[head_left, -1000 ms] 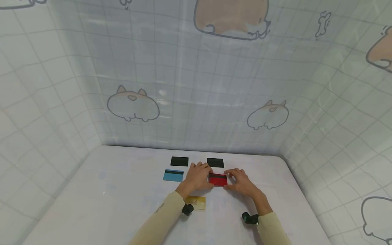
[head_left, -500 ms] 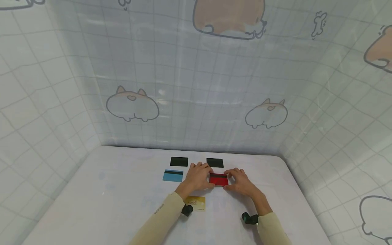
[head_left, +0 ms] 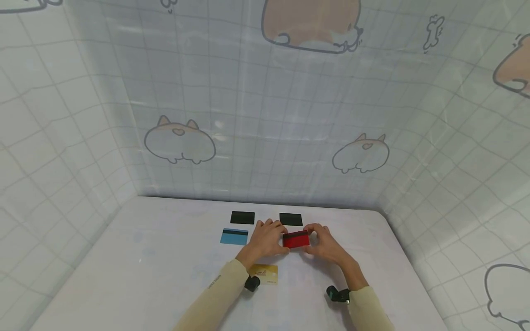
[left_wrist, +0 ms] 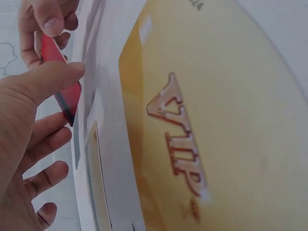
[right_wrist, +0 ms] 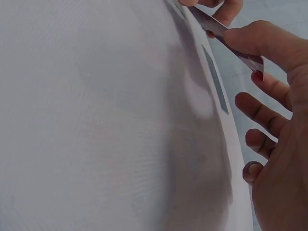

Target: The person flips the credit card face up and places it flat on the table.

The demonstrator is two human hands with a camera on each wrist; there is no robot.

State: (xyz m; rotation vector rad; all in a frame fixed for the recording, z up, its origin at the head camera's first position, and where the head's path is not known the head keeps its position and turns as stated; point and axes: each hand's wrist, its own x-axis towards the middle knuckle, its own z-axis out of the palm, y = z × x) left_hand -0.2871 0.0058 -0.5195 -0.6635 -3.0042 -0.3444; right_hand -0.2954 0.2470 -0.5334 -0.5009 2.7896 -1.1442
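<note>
A red card [head_left: 296, 239] with a dark stripe is held between both hands, its right end tipped up off the white table. My right hand [head_left: 325, 244] pinches that end; in the right wrist view its thumb [right_wrist: 255, 41] lies over the card, other fingers spread below. My left hand [head_left: 266, 240] holds the left end between thumb and index finger, its remaining fingers loose. Beneath the left wrist, partly covered, lies a yellow card [head_left: 268, 275], whose "VIP" lettering [left_wrist: 180, 139] shows large in the left wrist view.
Left of the hands lies a blue card [head_left: 234, 236] with a dark stripe. Two black cards, one at left [head_left: 242, 218] and one at right [head_left: 291, 219], lie farther back on the white table [head_left: 165, 266]. A patterned curtain [head_left: 265, 170] stands behind and on both sides.
The red card's right end has risen and the card has tilted, lifted by the right hand. The right fingers have moved slightly up; the left hand stays nearly still.
</note>
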